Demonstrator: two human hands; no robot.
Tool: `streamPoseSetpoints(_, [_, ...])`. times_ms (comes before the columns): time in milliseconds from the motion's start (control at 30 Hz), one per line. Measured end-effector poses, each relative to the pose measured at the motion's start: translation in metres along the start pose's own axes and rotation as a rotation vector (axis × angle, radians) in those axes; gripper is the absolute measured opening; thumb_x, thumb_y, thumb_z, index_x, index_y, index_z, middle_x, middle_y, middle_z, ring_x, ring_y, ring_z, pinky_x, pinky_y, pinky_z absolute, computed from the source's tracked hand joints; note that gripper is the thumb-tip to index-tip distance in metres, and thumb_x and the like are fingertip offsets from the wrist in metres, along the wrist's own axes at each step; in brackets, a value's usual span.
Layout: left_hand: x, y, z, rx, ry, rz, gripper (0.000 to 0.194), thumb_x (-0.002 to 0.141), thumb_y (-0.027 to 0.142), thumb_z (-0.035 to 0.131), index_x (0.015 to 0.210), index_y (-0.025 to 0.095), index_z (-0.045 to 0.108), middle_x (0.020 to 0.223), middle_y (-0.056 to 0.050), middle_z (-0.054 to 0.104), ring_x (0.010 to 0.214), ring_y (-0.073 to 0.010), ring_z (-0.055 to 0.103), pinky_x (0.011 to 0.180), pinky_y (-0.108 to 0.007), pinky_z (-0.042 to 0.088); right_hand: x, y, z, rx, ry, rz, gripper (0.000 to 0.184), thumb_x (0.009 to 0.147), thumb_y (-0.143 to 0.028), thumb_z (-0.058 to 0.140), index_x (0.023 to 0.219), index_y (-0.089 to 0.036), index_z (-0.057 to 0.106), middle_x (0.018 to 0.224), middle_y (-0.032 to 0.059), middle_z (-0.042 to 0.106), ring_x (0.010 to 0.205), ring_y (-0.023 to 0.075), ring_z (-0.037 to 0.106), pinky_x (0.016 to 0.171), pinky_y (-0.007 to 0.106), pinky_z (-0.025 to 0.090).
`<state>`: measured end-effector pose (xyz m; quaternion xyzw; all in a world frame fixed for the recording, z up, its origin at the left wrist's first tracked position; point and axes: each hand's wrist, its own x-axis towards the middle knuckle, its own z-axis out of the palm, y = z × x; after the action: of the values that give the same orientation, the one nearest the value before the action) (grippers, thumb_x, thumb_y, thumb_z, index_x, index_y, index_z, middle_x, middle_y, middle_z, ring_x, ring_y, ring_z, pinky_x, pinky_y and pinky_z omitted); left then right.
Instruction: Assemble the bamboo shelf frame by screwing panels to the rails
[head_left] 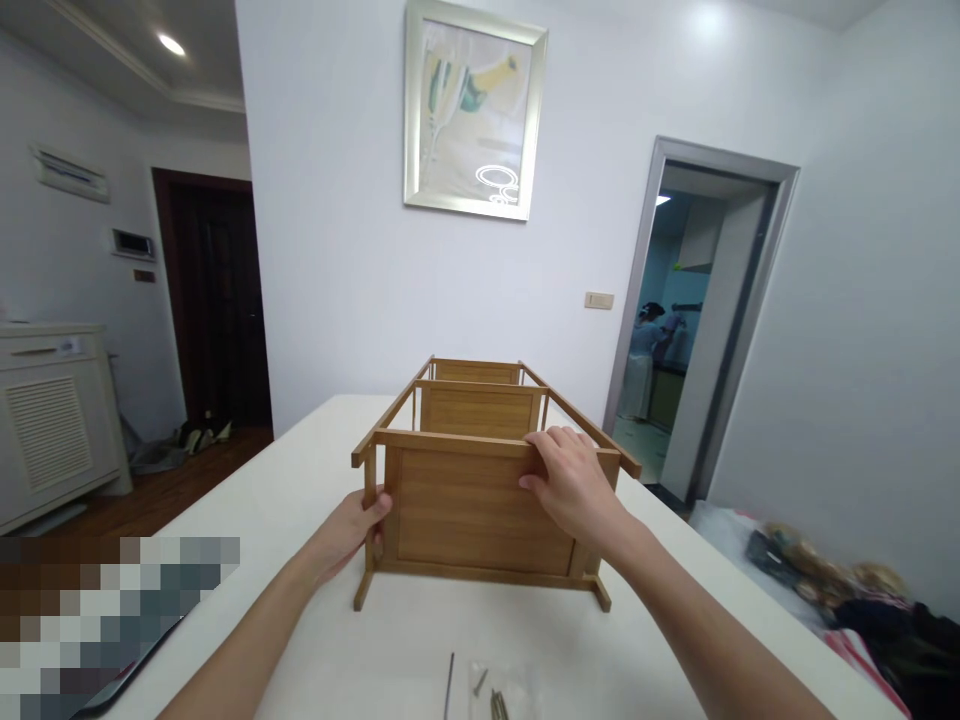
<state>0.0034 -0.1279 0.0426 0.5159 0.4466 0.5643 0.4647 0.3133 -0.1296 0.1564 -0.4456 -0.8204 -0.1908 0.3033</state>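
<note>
A wooden shelf rack [472,505] lies on its side on the white table, its end panel facing me and two more panels behind it. My left hand [356,530] is closed around the upright at the rack's left edge, thumb on the near side. Over the top rail of the near panel, toward the right, my right hand [570,480] is closed, with its thumb against the panel face and the fingers partly hidden behind. Near the table's front edge lie a thin dark rod [449,685] and a clear plastic bag [517,690] with metal screws [498,704].
The white table [277,520] extends to the wall, where a framed picture [476,110] hangs. Right of the table are piled clothes and bags [840,590]. A person [645,360] stands beyond the doorway. A white cabinet [60,420] is at left.
</note>
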Motion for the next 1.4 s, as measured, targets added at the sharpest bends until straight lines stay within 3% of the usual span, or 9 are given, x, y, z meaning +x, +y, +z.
streamPoseSetpoints(133, [0.009, -0.013, 0.002, 0.115, 0.123, 0.096, 0.059, 0.053, 0.076, 0.072, 0.065, 0.020, 0.058, 0.048, 0.003, 0.050, 0.046, -0.0168, 0.050, 0.045, -0.027, 0.036, -0.002, 0.000, -0.005, -0.010, 0.062, 0.010, 0.022, 0.078, -0.015, 0.070, 0.094, -0.021, 0.057, 0.091, 0.0042, 0.062, 0.088, 0.0239, 0.053, 0.078, 0.036, 0.036])
streamPoseSetpoints(267, [0.011, -0.016, 0.002, 0.136, 0.127, 0.191, 0.053, 0.054, 0.070, 0.077, 0.071, 0.022, 0.063, 0.053, -0.001, 0.057, 0.064, -0.0253, 0.060, 0.057, -0.030, 0.044, -0.002, 0.001, -0.009, -0.019, 0.123, -0.009, 0.019, 0.078, -0.013, 0.069, 0.087, -0.021, 0.054, 0.086, 0.0021, 0.061, 0.084, 0.0220, 0.053, 0.075, 0.034, 0.033])
streamPoseSetpoints(367, [0.009, -0.013, 0.001, 0.121, 0.145, 0.284, 0.057, 0.062, 0.077, 0.065, 0.069, 0.021, 0.064, 0.064, -0.004, 0.062, 0.067, -0.0224, 0.058, 0.063, -0.031, 0.046, -0.004, -0.002, -0.017, -0.059, 0.237, -0.048, 0.016, 0.080, -0.011, 0.067, 0.083, -0.021, 0.054, 0.082, 0.0022, 0.060, 0.081, 0.0216, 0.051, 0.073, 0.033, 0.032])
streamPoseSetpoints(500, [0.004, -0.001, 0.003, -0.075, 0.103, 0.316, 0.074, 0.069, 0.085, 0.047, 0.096, 0.019, 0.068, 0.092, -0.008, 0.067, 0.072, -0.0210, 0.060, 0.067, -0.034, 0.049, -0.013, -0.011, -0.026, -0.200, 0.424, -0.102, 0.014, 0.088, -0.010, 0.057, 0.079, -0.020, 0.053, 0.076, 0.0029, 0.057, 0.077, 0.0207, 0.048, 0.072, 0.034, 0.031])
streamPoseSetpoints(600, [-0.002, 0.014, 0.009, -0.269, 0.011, 0.254, 0.083, 0.070, 0.086, 0.043, 0.112, 0.018, 0.066, 0.092, -0.009, 0.070, 0.075, -0.0237, 0.064, 0.070, -0.036, 0.051, -0.026, -0.016, -0.021, -0.289, 0.478, -0.156, 0.021, 0.093, -0.010, 0.048, 0.074, -0.020, 0.050, 0.071, 0.0031, 0.053, 0.073, 0.0200, 0.044, 0.070, 0.035, 0.030])
streamPoseSetpoints(767, [-0.006, 0.029, 0.012, -0.414, -0.029, 0.127, 0.081, 0.069, 0.079, 0.058, 0.118, 0.015, 0.065, 0.101, -0.013, 0.073, 0.100, -0.0322, 0.066, 0.084, -0.041, 0.052, -0.054, -0.013, 0.010, -0.288, 0.478, -0.271, 0.031, 0.092, -0.006, 0.043, 0.065, -0.021, 0.044, 0.065, 0.0027, 0.045, 0.066, 0.0186, 0.035, 0.064, 0.034, 0.026])
streamPoseSetpoints(967, [-0.009, 0.026, 0.012, -0.301, -0.098, 0.132, 0.101, 0.052, 0.044, 0.091, 0.140, 0.022, 0.045, 0.120, -0.011, 0.070, 0.115, -0.0338, 0.062, 0.095, -0.043, 0.049, -0.083, -0.008, 0.040, -0.223, 0.432, -0.376, 0.035, 0.096, -0.008, 0.037, 0.063, -0.019, 0.045, 0.064, 0.0027, 0.043, 0.064, 0.0181, 0.033, 0.062, 0.034, 0.025])
streamPoseSetpoints(1100, [-0.010, 0.026, 0.017, -0.241, -0.110, 0.084, 0.092, 0.058, 0.028, 0.089, 0.139, 0.019, 0.047, 0.125, -0.013, 0.068, 0.118, -0.0327, 0.061, 0.099, -0.043, 0.048, -0.092, -0.004, 0.050, -0.208, 0.351, -0.361, 0.036, 0.096, -0.008, 0.034, 0.066, -0.020, 0.048, 0.067, 0.0038, 0.046, 0.066, 0.0191, 0.035, 0.064, 0.034, 0.027])
streamPoseSetpoints(1400, [-0.006, 0.012, 0.023, -0.210, 0.003, 0.017, 0.061, 0.056, 0.024, 0.087, 0.113, 0.015, 0.066, 0.111, -0.011, 0.075, 0.110, -0.0302, 0.066, 0.101, -0.042, 0.046, -0.102, 0.005, 0.074, -0.226, 0.151, -0.258, 0.021, 0.086, -0.001, 0.045, 0.082, -0.019, 0.056, 0.079, 0.0056, 0.053, 0.072, 0.0207, 0.042, 0.069, 0.036, 0.033])
